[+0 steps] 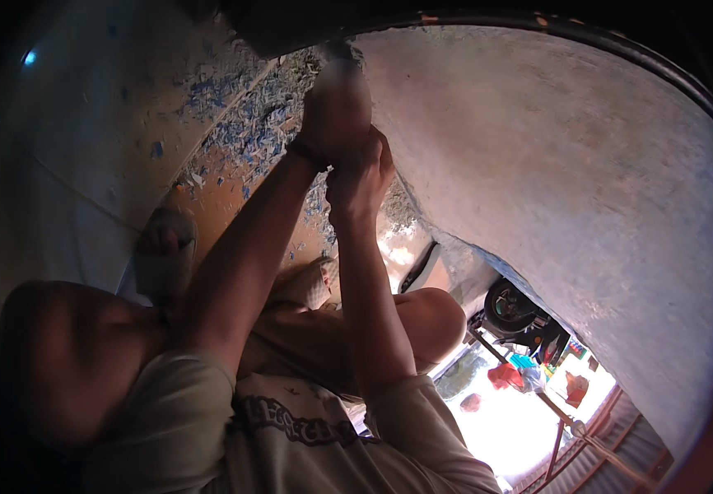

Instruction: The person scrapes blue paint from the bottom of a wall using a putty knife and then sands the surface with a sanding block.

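Note:
My left hand (336, 115) reaches out to the foot of the pale wall (538, 148), closed, with a dark band at its wrist. Its fingers are blurred. Just beyond it shows a dark shape (338, 51), too unclear to name. Pressed up against the left hand and wrist is my right hand (361, 177), its fingers curled; what they grip is hidden. Below both hands, blue and grey flakes (245, 123) are strewn over the tan floor (225, 214).
A dark edge (620, 41) curves over the top of the wall. My foot in a slipper (163, 247) stands at left, near a thin cord (85, 193). Lower right, a motorbike wheel (511, 306) and colourful items stand by a bright opening.

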{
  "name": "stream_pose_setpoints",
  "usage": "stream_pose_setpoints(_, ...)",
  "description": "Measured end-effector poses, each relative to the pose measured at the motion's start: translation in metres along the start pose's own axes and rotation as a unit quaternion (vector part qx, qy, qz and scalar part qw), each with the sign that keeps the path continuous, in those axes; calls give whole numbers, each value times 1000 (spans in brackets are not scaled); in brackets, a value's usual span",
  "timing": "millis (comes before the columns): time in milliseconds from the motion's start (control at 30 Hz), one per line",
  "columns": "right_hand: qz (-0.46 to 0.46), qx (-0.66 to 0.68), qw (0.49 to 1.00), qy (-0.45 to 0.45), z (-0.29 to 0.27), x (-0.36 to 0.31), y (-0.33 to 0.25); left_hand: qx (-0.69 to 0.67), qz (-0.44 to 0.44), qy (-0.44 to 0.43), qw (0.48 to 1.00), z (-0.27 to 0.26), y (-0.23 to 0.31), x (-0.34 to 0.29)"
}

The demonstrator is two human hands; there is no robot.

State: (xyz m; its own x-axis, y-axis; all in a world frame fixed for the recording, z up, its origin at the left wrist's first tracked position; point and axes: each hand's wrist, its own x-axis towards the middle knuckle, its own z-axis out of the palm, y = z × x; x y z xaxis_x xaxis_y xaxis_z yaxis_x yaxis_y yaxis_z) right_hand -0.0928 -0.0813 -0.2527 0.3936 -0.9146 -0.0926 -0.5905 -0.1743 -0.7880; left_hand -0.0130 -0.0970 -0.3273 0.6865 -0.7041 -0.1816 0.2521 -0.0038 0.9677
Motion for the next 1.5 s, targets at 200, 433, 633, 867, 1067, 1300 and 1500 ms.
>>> stream_pose_setpoints(200, -115, -177, 977, -22, -16, -12, 0, 8, 115, 16, 993, 13, 14, -13)
stream_pose_setpoints(433, -81, -94, 992, 2, -15, -18, -10, 11, 74, 7, 997, 10, 8, -12)
stream_pose_setpoints(633, -61, -73, 995, -19, 5, 3, -7, 7, 46, 6, 999, -3, -5, 5)
stream_pose_setpoints(867, 79, -13, 996, 32, 6, -11, -29, 28, 166, -4, 986, -2, 4, -3)
stream_pose_setpoints(1067, -28, -49, 998, 24, -1, -15, -19, 8, 117, -3, 993, 1, 5, -2)
stream_pose_setpoints(1300, 40, -37, 998, 26, 12, -12, -29, -4, 50, -25, 998, -7, 5, -2)
stream_pose_setpoints(1500, 101, -52, 993, 27, 17, -14, -42, -47, 67, -5, 997, -9, 0, 1)
